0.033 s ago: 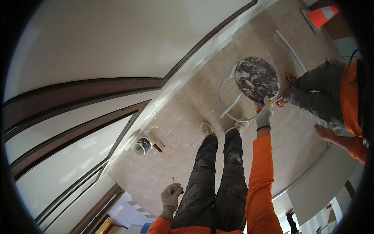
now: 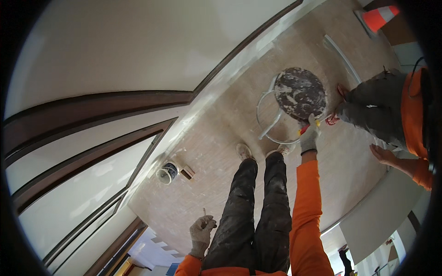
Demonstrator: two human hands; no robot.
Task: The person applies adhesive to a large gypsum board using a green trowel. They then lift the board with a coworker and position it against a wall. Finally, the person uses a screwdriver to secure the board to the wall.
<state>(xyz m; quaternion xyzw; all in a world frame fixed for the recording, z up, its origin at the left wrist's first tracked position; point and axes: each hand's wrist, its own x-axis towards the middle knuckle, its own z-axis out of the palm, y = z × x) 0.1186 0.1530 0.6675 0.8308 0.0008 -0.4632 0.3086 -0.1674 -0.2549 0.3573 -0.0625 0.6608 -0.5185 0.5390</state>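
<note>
My right hand (image 2: 310, 138), in a grey knit glove, reaches forward at the near edge of a round stool (image 2: 300, 94). Its fingers are closed on a red-and-yellow-handled tool (image 2: 304, 129), whose working end I cannot make out clearly. The stool's dark seat is spotted with dried white material, and a metal ring (image 2: 258, 115) and legs show on its left. Low in the picture, beside my left thigh, my gloved left hand (image 2: 201, 232) pinches a thin, pale stick (image 2: 204, 211); its kind is too small to tell.
On the right stands another person (image 2: 386, 110) in orange and dark trousers, one bare hand lowered. A bucket (image 2: 167, 173) and a small block (image 2: 187, 172) sit by the left wall. A pale strip (image 2: 343, 59) lies on the floor near an orange cone (image 2: 378, 19).
My right hand and the stool have shifted very slightly left in the picture. My left hand holds its place.
</note>
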